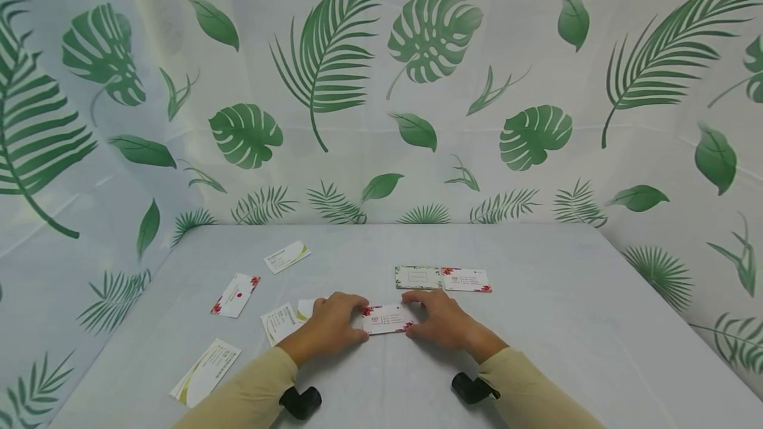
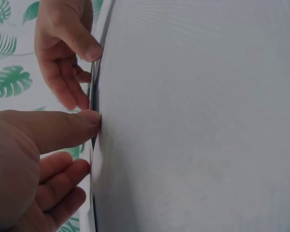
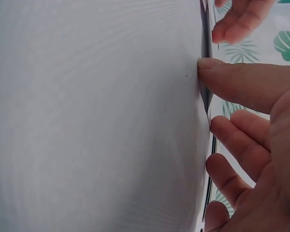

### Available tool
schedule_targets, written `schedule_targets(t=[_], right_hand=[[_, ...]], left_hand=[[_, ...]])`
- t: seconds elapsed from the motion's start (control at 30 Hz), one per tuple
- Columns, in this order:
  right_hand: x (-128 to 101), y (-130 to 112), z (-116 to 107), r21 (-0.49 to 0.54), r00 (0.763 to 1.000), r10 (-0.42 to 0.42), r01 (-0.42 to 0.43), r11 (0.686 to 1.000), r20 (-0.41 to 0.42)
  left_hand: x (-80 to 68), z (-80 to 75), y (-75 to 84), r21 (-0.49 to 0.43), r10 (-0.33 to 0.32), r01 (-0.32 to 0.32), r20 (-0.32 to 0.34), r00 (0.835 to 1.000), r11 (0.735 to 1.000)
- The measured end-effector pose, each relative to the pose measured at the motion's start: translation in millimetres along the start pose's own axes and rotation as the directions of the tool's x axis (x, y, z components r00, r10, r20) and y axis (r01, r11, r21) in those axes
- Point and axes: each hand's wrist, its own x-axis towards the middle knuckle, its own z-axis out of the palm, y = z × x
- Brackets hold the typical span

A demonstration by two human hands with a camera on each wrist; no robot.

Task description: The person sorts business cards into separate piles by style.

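In the head view, a white business card with red flowers at its corners [image 1: 387, 318] lies at the middle of the table, low over or on the surface. My left hand [image 1: 336, 324] grips its left end, thumb at the near edge and fingers at the far edge. At the opposite end, my right hand [image 1: 446, 323] holds it the same way. Seen edge-on in the left wrist view, the card is a thin line beside my left thumb [image 2: 77, 126]. The right wrist view shows my right thumb [image 3: 246, 82] low by the table, fingers beyond.
Just behind, a leaf-bordered card [image 1: 411, 277] sits beside another red-flowered card [image 1: 467, 279]. Leftward lie a yellow-striped card [image 1: 287, 257], a card with a red dot [image 1: 238, 295], and more white cards [image 1: 279, 324], [image 1: 208, 369]. A leaf-print cloth [image 1: 357, 131] hangs behind the table.
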Motion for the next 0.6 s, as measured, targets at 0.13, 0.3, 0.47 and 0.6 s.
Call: schedule_targets(t=[0.13, 0.3, 0.47, 0.6], right_hand=[[0.5, -1.0, -1.7, 0.024, 1.0, -0.019, 0.018, 1.0, 0.015], [2.1, -0.6, -1.5, 0.031, 0.999, -0.032, 0.031, 0.999, 0.033], [0.4, 0.8, -0.6, 0.043, 1.0, -0.004, 0.003, 0.999, 0.023], [-1.4, 3.3, -1.7, 0.044, 1.0, -0.002, 0.002, 0.999, -0.01]], left_hand=[[3.1, -0.7, 2.8, -0.031, -0.026, 0.027, 0.026, 0.999, 0.999], [6.0, -1.3, 6.8, -0.057, -0.062, 0.065, 0.056, 0.997, 0.996], [6.0, -0.2, 5.6, -0.051, -0.073, 0.076, 0.045, 0.996, 0.996], [4.6, 0.9, 1.8, -0.016, -0.042, 0.042, 0.011, 0.999, 0.999]])
